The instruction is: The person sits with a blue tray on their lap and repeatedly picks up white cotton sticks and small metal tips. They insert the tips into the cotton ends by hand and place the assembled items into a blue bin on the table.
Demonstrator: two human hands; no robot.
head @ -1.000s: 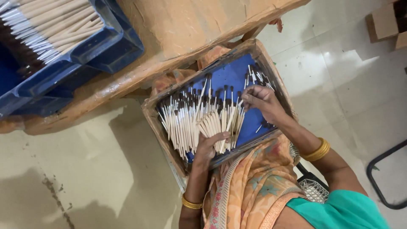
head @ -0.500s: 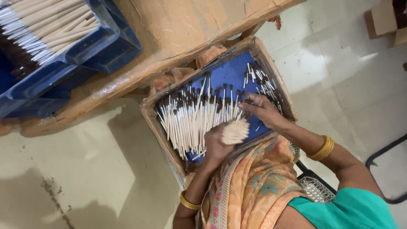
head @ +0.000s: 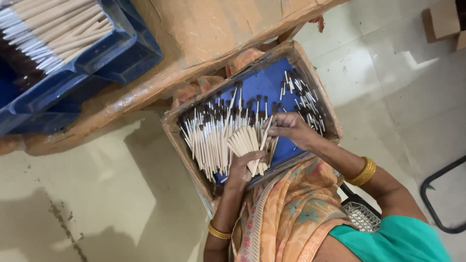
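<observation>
left hand (head: 242, 167): closed around a fanned bundle of brushes (head: 250, 145), pale wooden handles showing, held low over the near side of the tray; grip looks firm at the handle ends
right hand (head: 291, 130): fingers pinched on a single brush (head: 264, 140), its handle slanting down into the bundle; the rest of the hand is curled and rests over the tray's blue floor
loose brushes (head: 213, 133): a thick row lying side by side on the left half of the tray, dark tips pointing away from the person; a smaller scatter (head: 303, 99) lies at the far right corner
doing it well: I judge the single brush should go in parallel with the others, tips all one way; the left grip should loosen only enough to admit it, or the fan may spill
tray (head: 318, 77): shallow, brown-walled with a blue lining, resting on the lap; its near wall sits just under the left wrist, so the bundle should stay above the rim
open room: bare blue floor between the two groups of brushes gives the right hand room to move; the wooden bench (head: 204, 39) crowds the tray's far edge; the blue crate (head: 116, 53) of more brushes stands well apart, up left
</observation>
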